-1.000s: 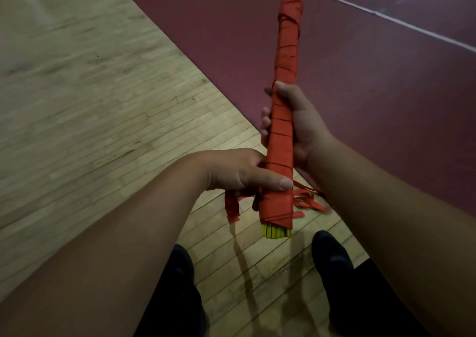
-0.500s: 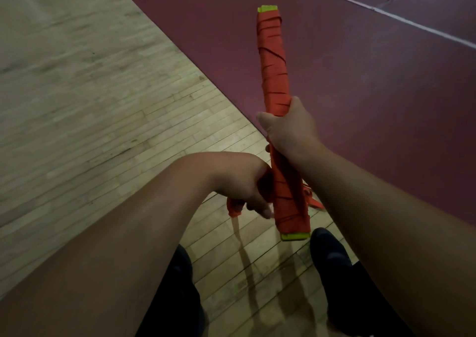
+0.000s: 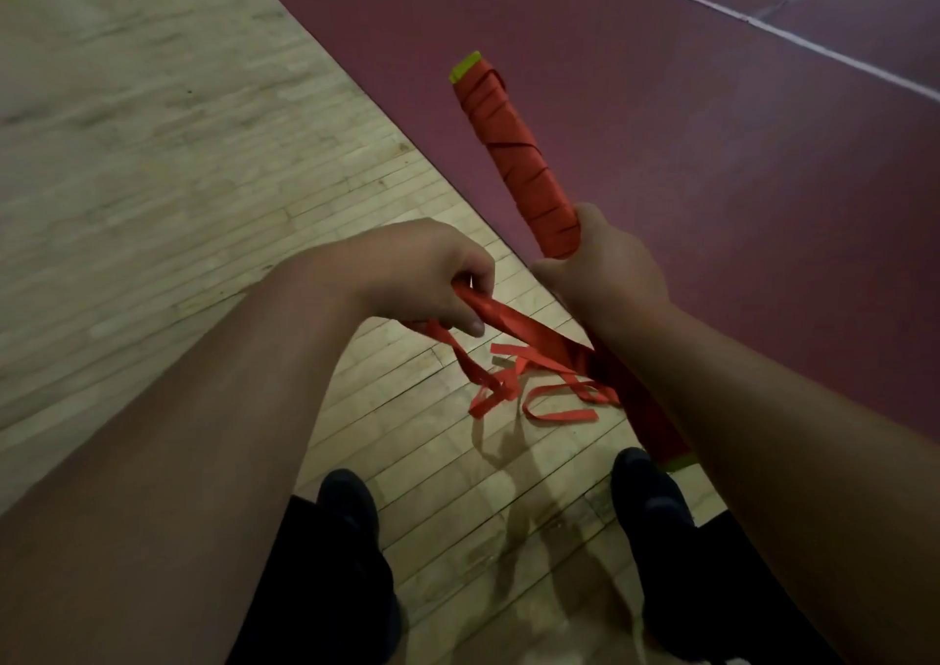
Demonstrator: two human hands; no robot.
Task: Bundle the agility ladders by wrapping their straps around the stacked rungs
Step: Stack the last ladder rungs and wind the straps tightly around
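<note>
The ladder bundle (image 3: 513, 150) is a stack of yellow-green rungs wound in orange strap, held slanting with its far end up and to the left. My right hand (image 3: 605, 272) grips it round the middle, and its lower end is partly hidden behind my right forearm. My left hand (image 3: 432, 277) holds the orange strap (image 3: 513, 328) pulled out to the left of the bundle. Loose loops of strap (image 3: 539, 389) hang below between my hands.
I stand on a pale wooden floor (image 3: 178, 166); a dark red court surface (image 3: 712, 130) with a white line (image 3: 793, 38) lies to the right. My two dark shoes (image 3: 351, 512) are below the hands.
My left hand has pulled the strap out to the left, away from the bundle, and loose loops now hang free. The bundle has tilted so its top leans left.
</note>
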